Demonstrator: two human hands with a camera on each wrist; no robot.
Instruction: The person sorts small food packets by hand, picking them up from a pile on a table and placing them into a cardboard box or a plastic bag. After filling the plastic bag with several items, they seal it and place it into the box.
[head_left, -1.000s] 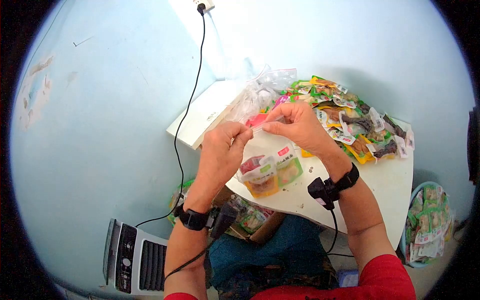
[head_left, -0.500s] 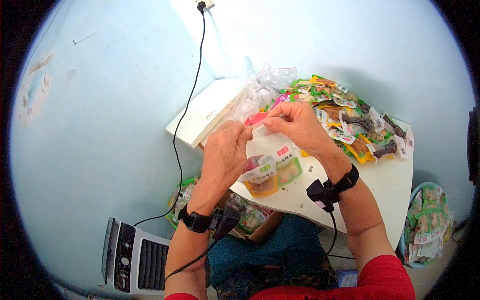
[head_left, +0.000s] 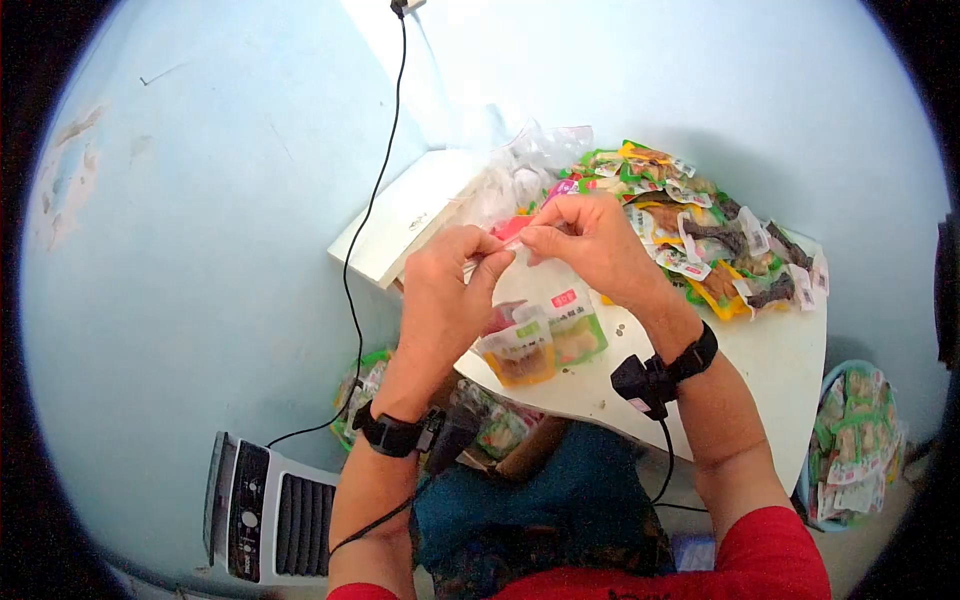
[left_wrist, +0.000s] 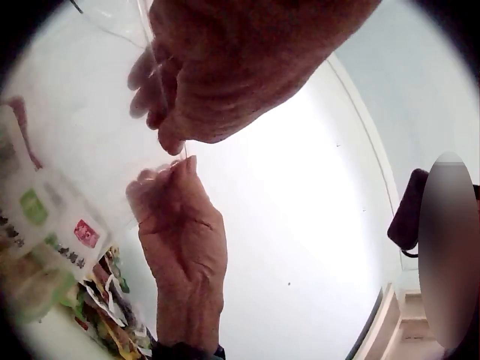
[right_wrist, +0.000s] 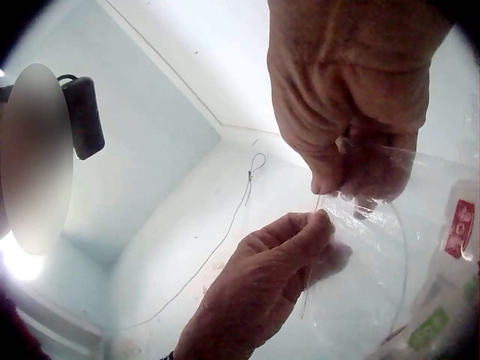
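Note:
A clear zip bag point(head_left: 522, 283) hangs from both hands over the white table point(head_left: 690, 375). Inside it show a yellow-edged food packet point(head_left: 522, 362) and a green-edged one point(head_left: 577, 333), with a dark red packet partly hidden behind. My left hand point(head_left: 447, 295) pinches the bag's top edge between thumb and forefinger. Close beside it, my right hand point(head_left: 600, 250) pinches the same edge, its fingertips almost meeting the left ones. In the right wrist view, the bag's thin red seal line point(right_wrist: 306, 289) runs past the left fingertips.
Many colourful food packets point(head_left: 715, 235) are heaped on the table's right side. Crumpled clear bags point(head_left: 510, 180) lie at the back. Below stand a cardboard box point(head_left: 535, 450) of packets and a blue basin point(head_left: 818, 440) of packets. A black cord point(head_left: 375, 200) runs to an air cooler point(head_left: 270, 515).
My left hand has shifted slightly right along the bag's top edge, closer to the right hand. The right hand stays nearly in place, and the bag hangs almost as before.

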